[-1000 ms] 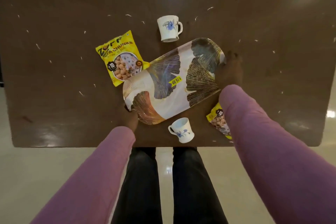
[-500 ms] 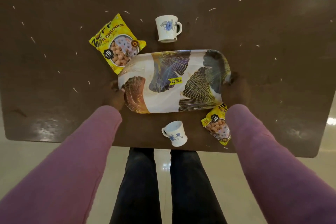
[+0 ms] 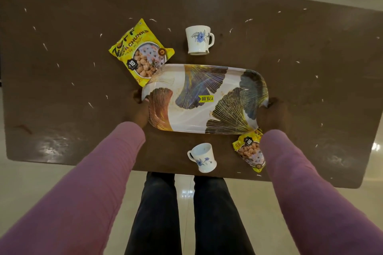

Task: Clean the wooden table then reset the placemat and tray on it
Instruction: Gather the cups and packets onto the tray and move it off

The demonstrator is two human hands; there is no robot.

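A white oblong tray (image 3: pixel 192 116) with gold and blue leaf prints and a yellow price sticker sits over the middle of the dark wooden table (image 3: pixel 310 80). My left hand (image 3: pixel 140 109) grips its left end and my right hand (image 3: pixel 271 116) grips its right end. The tray's far left corner overlaps a yellow snack packet (image 3: pixel 138 51). Small white crumbs are scattered across the tabletop. No placemat is in sight.
A white cup with a blue flower (image 3: pixel 198 39) stands beyond the tray. A second such cup (image 3: pixel 203 158) stands near the front edge. Another yellow snack packet (image 3: pixel 250 152) lies by my right sleeve. Pale glossy floor surrounds the table.
The tray has turned from a slanted position to lie level across the table, with both hands on its ends. It now overlaps the far snack packet more.
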